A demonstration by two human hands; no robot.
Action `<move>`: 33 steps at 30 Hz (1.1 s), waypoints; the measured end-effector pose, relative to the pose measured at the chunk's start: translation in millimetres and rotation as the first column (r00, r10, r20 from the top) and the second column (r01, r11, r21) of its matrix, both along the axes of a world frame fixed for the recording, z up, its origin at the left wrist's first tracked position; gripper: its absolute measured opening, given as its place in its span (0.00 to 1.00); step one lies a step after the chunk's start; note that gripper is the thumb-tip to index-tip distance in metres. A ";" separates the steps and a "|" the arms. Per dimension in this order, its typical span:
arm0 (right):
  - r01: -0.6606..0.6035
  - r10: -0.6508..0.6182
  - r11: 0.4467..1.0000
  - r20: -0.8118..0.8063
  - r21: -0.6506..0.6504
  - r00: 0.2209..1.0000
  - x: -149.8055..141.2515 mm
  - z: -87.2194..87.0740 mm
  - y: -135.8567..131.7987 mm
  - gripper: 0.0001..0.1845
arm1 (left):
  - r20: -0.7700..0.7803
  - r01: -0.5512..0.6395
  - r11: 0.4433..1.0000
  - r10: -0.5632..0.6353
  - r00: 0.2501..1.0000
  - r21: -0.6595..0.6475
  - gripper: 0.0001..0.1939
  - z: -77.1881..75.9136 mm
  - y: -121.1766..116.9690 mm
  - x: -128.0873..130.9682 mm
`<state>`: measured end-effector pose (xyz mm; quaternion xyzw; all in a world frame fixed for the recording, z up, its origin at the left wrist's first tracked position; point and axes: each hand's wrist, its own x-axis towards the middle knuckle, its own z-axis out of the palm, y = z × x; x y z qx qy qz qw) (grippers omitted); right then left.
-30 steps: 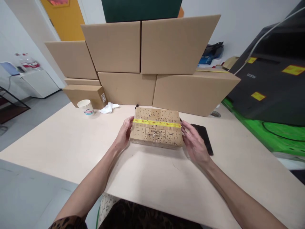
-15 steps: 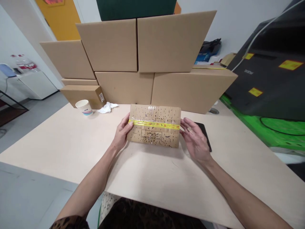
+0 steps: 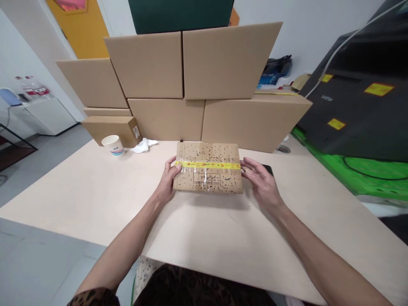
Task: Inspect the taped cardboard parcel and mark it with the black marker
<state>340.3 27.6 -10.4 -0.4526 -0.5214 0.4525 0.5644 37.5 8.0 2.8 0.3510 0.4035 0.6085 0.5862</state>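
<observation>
A small cardboard box (image 3: pixel 208 178), speckled with dark marks and crossed by yellow printed tape, is held up just over the pale table (image 3: pixel 95 191). My left hand (image 3: pixel 168 178) grips its left edge, thumb on the front face and the other fingers behind. At the right edge, my right hand (image 3: pixel 263 180) has its fingertips against the box, the fingers partly hidden at the side. Behind that hand, a flat black object (image 3: pixel 268 170) lies on the table, mostly covered.
Large cardboard boxes (image 3: pixel 153 66) are stacked along the back. To the left stand a paper cup (image 3: pixel 112 145), a crumpled tissue (image 3: pixel 144 145) and a smaller brown box (image 3: pixel 110 129). A roll of tape (image 3: pixel 283 148) sits at the back right, near a big black case (image 3: pixel 357 102).
The box has shifted slightly and tilted, its upper edge leaning farther back. My right fingers have come closer in against its right side. The view has also moved a little.
</observation>
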 end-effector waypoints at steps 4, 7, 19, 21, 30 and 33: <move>0.191 -0.183 0.981 0.532 0.040 0.827 31.6 -5.1 12.8 0.36 | 0.017 -0.032 0.999 0.033 0.999 -0.008 0.45 0.3 -2.4 3.9; 0.274 -0.180 0.959 0.898 0.069 0.402 50.7 -9.0 11.3 0.40 | 0.034 -0.058 0.998 0.058 0.998 -0.005 0.44 -0.7 -3.4 5.0; 0.486 0.105 0.859 0.985 -0.160 0.139 58.7 -4.1 12.4 0.58 | 0.066 -0.110 0.994 0.110 0.992 -0.009 0.45 -6.2 -0.4 7.8; 0.519 0.096 0.838 0.982 -0.166 0.160 64.9 -4.9 16.5 0.60 | 0.077 -0.113 0.993 0.114 0.991 -0.012 0.46 -7.1 0.1 8.2; 0.523 -0.054 0.824 0.890 -0.217 0.454 87.1 -14.7 26.2 0.69 | 0.073 -0.127 0.992 0.128 0.989 -0.024 0.51 -13.6 3.0 8.4; 0.497 -0.187 0.834 0.724 -0.240 0.664 88.1 -16.1 23.1 0.54 | 0.088 -0.140 0.990 0.141 0.986 -0.024 0.54 -15.1 4.3 8.3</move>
